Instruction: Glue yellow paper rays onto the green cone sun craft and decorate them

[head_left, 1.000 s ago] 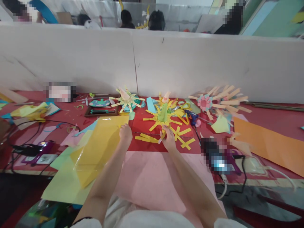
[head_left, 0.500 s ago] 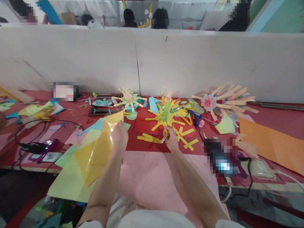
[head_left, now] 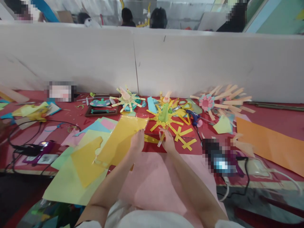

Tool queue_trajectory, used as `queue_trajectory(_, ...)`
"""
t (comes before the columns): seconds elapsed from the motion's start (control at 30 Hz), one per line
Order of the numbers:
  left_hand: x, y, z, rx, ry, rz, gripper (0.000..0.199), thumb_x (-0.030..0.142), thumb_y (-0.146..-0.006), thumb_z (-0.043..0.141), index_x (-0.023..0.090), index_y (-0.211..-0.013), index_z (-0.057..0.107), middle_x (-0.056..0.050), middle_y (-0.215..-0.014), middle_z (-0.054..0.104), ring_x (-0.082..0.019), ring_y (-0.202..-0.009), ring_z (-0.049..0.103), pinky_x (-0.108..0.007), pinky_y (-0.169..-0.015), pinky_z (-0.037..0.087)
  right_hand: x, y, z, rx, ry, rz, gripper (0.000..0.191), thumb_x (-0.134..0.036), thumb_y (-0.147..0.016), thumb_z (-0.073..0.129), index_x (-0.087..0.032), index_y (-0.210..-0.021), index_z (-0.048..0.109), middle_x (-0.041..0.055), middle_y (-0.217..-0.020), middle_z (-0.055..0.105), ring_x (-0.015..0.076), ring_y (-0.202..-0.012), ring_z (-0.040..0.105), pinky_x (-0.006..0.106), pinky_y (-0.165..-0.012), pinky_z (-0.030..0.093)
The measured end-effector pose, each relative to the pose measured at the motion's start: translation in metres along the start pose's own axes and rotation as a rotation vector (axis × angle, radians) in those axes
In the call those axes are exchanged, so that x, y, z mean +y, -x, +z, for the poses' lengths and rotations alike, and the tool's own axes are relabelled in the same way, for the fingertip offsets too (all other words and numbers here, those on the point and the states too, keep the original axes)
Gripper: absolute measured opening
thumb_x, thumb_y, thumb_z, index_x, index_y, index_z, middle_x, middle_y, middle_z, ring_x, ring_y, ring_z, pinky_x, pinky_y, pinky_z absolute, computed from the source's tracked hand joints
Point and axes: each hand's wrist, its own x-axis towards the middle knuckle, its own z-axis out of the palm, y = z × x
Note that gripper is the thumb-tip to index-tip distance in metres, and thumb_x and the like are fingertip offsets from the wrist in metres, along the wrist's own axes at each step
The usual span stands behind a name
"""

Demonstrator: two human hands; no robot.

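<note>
My left hand [head_left: 137,141] is closed on the right edge of a pack of yellow paper [head_left: 118,137] in a shiny clear sleeve, tilted above the other sheets. Between the fingers of my right hand [head_left: 167,141] is a narrow pale strip [head_left: 161,140], partly see-through, pointing down and left. Just beyond that hand stands a yellow paper flower [head_left: 155,119] with a green cone [head_left: 163,114] at its centre. Yellow paper strips [head_left: 151,138] lie between my hands, partly covered. Crossed yellow strips [head_left: 182,134] rest to the right of my right hand.
Loose paper sheets [head_left: 71,186] overlap on the left. Behind are a tray [head_left: 102,112], a pale paper flower [head_left: 127,98], scissors [head_left: 181,106] and a blue glue gun [head_left: 194,116]. A pixelated device [head_left: 220,161] with cables and orange paper [head_left: 268,139] lie right. A white partition [head_left: 190,63] stands behind.
My left hand has moved right with the yellow paper pack, drawing it off the sheets towards the middle. The right hand stays near the flower, with the pale strip tilted slightly differently.
</note>
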Motion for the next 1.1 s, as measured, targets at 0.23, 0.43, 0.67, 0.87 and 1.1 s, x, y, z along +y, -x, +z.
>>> queue_trajectory(0.23,0.021,0.016,0.012,-0.054,0.095,0.102,0.027,0.011,-0.091,0.037,0.014,-0.111,0.055,-0.013,-0.107,0.064,-0.024,-0.094,0.065,-0.03,-0.075,0.047,-0.014,0.005,0.007,-0.143,-0.121,0.056,0.018,-0.033,-0.09,0.046,-0.024,-0.099,0.058,0.0062,-0.106,0.071,0.018,-0.087,0.069,0.032,-0.077,0.056)
queue_trajectory(0.43,0.028,0.021,0.022,-0.057,0.222,0.151,0.024,0.009,-0.085,0.046,0.013,-0.105,0.06,-0.014,-0.101,0.067,-0.025,-0.087,0.066,-0.03,-0.072,0.047,-0.018,0.008,0.01,-0.214,-0.189,0.105,0.019,-0.03,-0.086,0.049,-0.025,-0.101,0.059,0.0041,-0.099,0.073,0.0176,-0.081,0.07,0.031,-0.072,0.057)
queue_trajectory(0.67,0.009,0.01,0.021,0.032,0.45,0.219,0.029,0.005,-0.083,0.043,0.017,-0.097,0.066,-0.007,-0.097,0.071,-0.019,-0.085,0.066,-0.027,-0.078,0.049,-0.014,0.008,0.015,-0.19,-0.237,0.137,0.015,-0.034,-0.085,0.051,-0.024,-0.095,0.056,0.0037,-0.096,0.072,0.0166,-0.082,0.07,0.031,-0.072,0.058)
queue_trajectory(0.87,-0.012,-0.009,0.006,0.192,0.628,0.199,0.035,0.007,-0.084,0.036,0.017,-0.098,0.066,-0.007,-0.111,0.068,-0.017,-0.105,0.062,-0.03,-0.096,0.044,-0.003,0.008,0.024,-0.131,-0.217,0.099,0.011,-0.03,-0.082,0.05,-0.024,-0.088,0.056,0.0058,-0.106,0.068,0.0158,-0.085,0.068,0.032,-0.075,0.058)
queue_trajectory(1.1,-0.043,-0.028,0.001,0.255,0.754,0.099,0.035,0.027,-0.089,0.044,0.018,-0.121,0.055,-0.009,-0.128,0.059,-0.019,-0.117,0.056,-0.031,-0.098,0.045,0.0,0.007,0.023,-0.086,-0.207,0.039,0.014,-0.021,-0.082,0.046,-0.023,-0.084,0.06,0.0077,-0.113,0.066,0.0175,-0.099,0.066,0.033,-0.084,0.056)
